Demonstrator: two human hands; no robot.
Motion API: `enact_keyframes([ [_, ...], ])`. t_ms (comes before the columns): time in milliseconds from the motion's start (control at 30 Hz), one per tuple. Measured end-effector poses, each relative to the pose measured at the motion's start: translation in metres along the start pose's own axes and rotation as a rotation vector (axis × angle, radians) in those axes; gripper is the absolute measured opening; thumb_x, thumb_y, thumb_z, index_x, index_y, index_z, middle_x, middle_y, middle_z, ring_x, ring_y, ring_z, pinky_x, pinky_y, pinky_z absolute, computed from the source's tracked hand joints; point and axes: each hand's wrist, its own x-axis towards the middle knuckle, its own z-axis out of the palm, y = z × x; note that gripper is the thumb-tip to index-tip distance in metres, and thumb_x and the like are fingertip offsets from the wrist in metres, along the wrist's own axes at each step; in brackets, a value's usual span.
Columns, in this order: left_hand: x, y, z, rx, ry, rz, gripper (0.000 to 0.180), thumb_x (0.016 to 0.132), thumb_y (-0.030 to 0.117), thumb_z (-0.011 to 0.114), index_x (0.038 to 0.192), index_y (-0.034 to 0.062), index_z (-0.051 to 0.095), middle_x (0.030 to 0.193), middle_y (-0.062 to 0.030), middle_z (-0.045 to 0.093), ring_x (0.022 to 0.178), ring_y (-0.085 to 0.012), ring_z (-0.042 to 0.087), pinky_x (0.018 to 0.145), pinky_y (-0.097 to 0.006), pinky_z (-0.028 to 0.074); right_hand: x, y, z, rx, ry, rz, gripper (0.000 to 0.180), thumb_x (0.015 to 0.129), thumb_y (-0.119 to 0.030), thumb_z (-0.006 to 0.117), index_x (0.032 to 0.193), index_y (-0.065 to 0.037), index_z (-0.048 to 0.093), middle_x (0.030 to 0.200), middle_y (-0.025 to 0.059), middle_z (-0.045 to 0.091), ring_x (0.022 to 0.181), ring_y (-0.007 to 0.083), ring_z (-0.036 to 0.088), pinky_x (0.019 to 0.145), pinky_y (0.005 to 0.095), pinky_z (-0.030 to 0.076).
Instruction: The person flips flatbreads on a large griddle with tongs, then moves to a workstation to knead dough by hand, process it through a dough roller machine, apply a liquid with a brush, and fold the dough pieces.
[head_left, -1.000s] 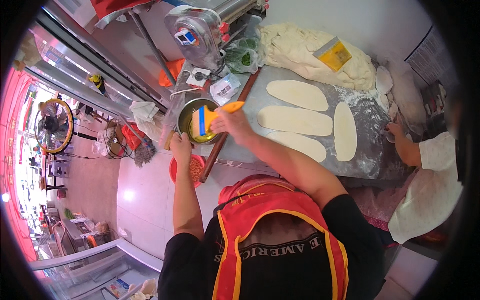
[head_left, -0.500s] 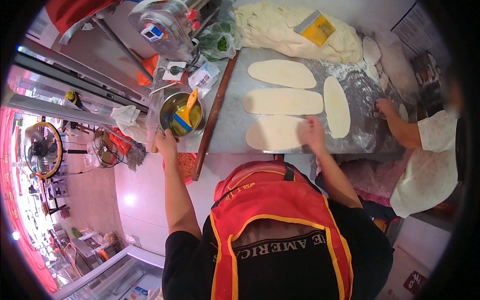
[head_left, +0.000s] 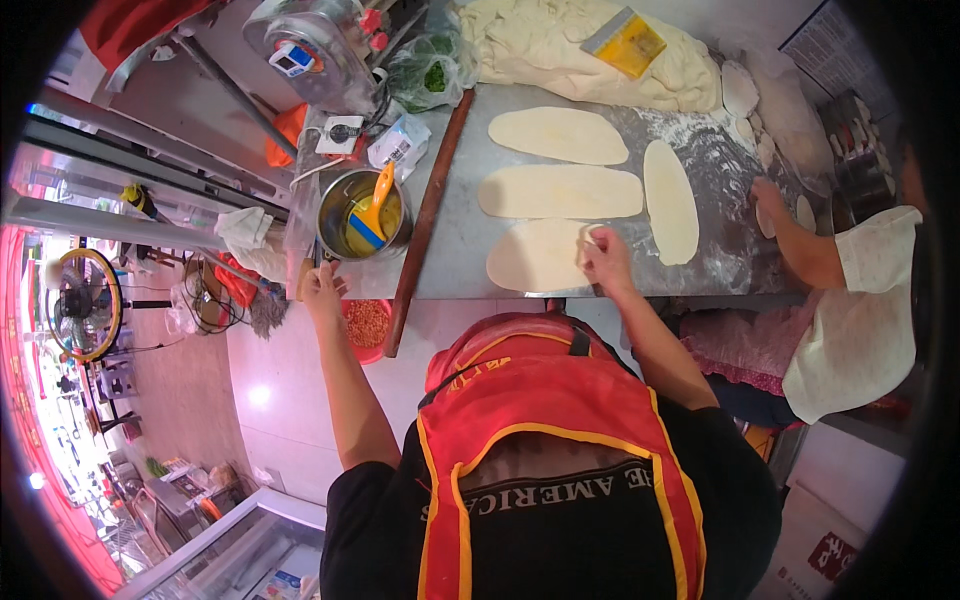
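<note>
- Pale dough oval [head_left: 540, 255] lies nearest the steel table [head_left: 455, 245] edge; it looks soft, floppy and easily stretched, best lifted under an end.
- Right hand [head_left: 603, 258] pinches its right end with curled fingers.
- Left hand [head_left: 322, 285] rests half-open at the table edge, just below the metal bowl [head_left: 362, 215].
- 3 more ovals lie beyond.

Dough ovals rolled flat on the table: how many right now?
4. Top oval, middle oval, near oval under the right hand, and an upright oval to their right. None looks hidden.
</note>
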Motion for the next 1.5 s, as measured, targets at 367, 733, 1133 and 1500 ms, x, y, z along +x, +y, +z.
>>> enact_keyframes([
  [367, -0.033, -0.017, -0.021, 0.021, -0.018, -0.007, 0.020, 0.087, 0.021, 0.049, 0.077, 0.0044, 0.048, 0.092, -0.0110, 0.060, 0.066, -0.0146, 0.058, 0.053, -0.021, 0.047, -0.032, -0.034, 0.097, -0.257, -0.381, -0.374, 0.015, 0.073, -0.013, 0.055, 0.082, -0.001, 0.052, 0.074, 0.0170, 0.056, 0.071, 0.0307, 0.055, 0.063, 0.0373, 0.043],
  [733, -0.047, 0.005, 0.005, 0.058, 0.013, 0.136, 0.023, 0.088, 0.019, 0.047, 0.076, -0.0006, 0.048, 0.090, -0.0136, 0.060, 0.064, -0.0124, 0.057, 0.054, -0.021, 0.046, 0.021, 0.008, 0.040, -0.090, -0.061, -0.052, 0.007, 0.081, -0.008, 0.051, 0.081, -0.002, 0.053, 0.061, 0.0021, 0.052, 0.051, 0.0090, 0.052, 0.045, 0.0241, 0.043],
  [1133, -0.063, 0.011, 0.039, 0.242, 0.031, 0.235, 0.020, 0.088, 0.017, 0.047, 0.080, -0.0011, 0.050, 0.088, -0.0101, 0.060, 0.065, -0.0106, 0.057, 0.055, -0.021, 0.046, 0.017, 0.014, -0.084, -0.130, -0.115, 0.126, 0.015, 0.074, -0.010, 0.056, 0.086, -0.002, 0.058, 0.071, 0.0042, 0.059, 0.061, 0.0134, 0.055, 0.056, 0.0257, 0.045],
  [1500, -0.086, -0.018, 0.146, 0.629, -0.344, 0.388, 0.017, 0.080, 0.015, 0.053, 0.089, 0.0009, 0.051, 0.077, -0.0144, 0.057, 0.069, -0.0261, 0.056, 0.061, -0.035, 0.044, 0.142, 0.011, -0.077, -0.849, 0.133, -0.275, 0.027, 0.075, -0.014, 0.057, 0.100, -0.005, 0.055, 0.096, 0.0164, 0.058, 0.092, 0.0300, 0.055, 0.076, 0.0365, 0.044],
])
